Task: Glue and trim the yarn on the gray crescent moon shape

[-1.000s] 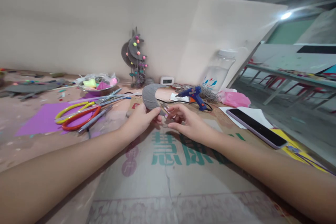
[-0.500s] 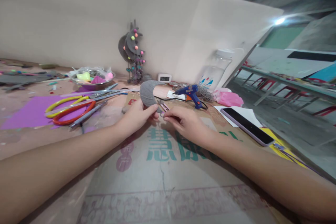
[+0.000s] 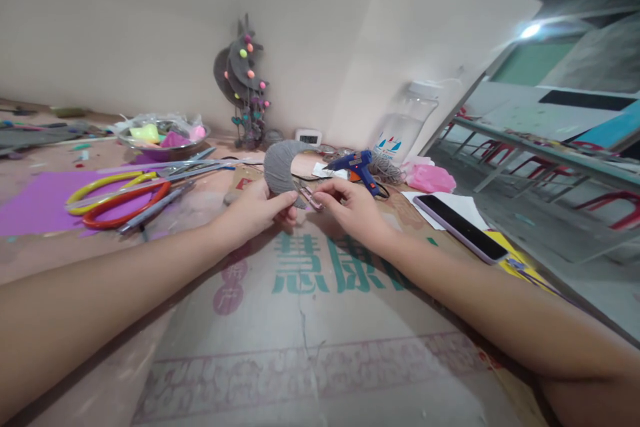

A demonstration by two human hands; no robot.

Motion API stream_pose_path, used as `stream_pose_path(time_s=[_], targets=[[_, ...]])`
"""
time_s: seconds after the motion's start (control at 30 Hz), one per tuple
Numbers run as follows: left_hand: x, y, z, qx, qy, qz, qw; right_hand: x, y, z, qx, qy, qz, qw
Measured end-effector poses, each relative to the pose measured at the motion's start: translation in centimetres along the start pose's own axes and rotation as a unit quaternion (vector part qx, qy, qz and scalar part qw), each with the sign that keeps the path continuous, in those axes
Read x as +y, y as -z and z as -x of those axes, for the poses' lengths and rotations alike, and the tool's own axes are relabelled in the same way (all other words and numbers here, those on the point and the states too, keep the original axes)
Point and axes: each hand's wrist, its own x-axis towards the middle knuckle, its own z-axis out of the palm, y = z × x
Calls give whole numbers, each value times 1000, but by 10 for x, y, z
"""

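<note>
A grey yarn-wrapped crescent [image 3: 280, 165] is pinched in my left hand [image 3: 257, 210], thumb on its lower end. My right hand [image 3: 353, 207] holds a small pinkish metal tool [image 3: 311, 199], perhaps small scissors or snips, whose tip is by the crescent's lower end. Both hands are above a printed cardboard sheet [image 3: 300, 327]. Just behind my right hand lies a blue glue gun [image 3: 357, 165].
Red and yellow handled scissors [image 3: 127, 203] lie on purple felt [image 3: 35, 203] at left, near a bowl [image 3: 165, 150]. A phone [image 3: 460, 227], pink bag [image 3: 430, 177] and bottle [image 3: 407, 123] are at right. A decorated crescent ornament [image 3: 245, 80] leans on the wall.
The view has shifted slightly, so most things sit higher and further left. My right hand and the small tool have turned a little beside the crescent; both hands keep their hold.
</note>
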Motion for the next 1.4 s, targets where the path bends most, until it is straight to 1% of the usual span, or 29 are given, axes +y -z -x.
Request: stream_pose_path(time_s=[0.13, 0.33, 0.57, 0.7, 0.8, 0.87, 1.0, 1.07, 1.17, 1.23, 1.33, 1.4], targets=[[-2, 3, -1, -19, 19, 22, 999, 2, -2, 0, 0, 4, 2, 1000], [3, 3, 0, -17, 37, 26, 999, 4, -3, 0, 6, 18, -2, 1000], [6, 2, 2, -16, 29, 37, 999, 4, -4, 1, 8, 34, 15, 999], [5, 2, 2, -20, 33, 75, 996, 7, -3, 1, -5, 54, 31, 998], [3, 3, 0, -17, 27, 75, 997, 7, -2, 0, 28, 76, 35, 996], [1, 3, -1, -16, 21, 74, 997, 5, -1, -1, 54, 75, 33, 995], [-5, 4, -5, -20, 9, 64, 998, 4, 0, -1, 71, 72, 28, 995], [-7, 4, -7, -21, 7, 57, 998, 4, 1, -1, 66, 79, 36, 994], [-9, 3, -9, -13, 5, 45, 999, 3, 4, -2, 40, 85, 43, 995], [-10, 2, -9, -14, 7, 36, 999, 0, 7, -3, 28, 70, 38, 996], [-10, 0, -5, -15, -2, 20, 1000, -6, 10, -4, 12, 12, 7, 1000], [-10, 0, -3, -18, -12, 9, 1000, -9, 9, -4, -5, -14, -20, 1000]])
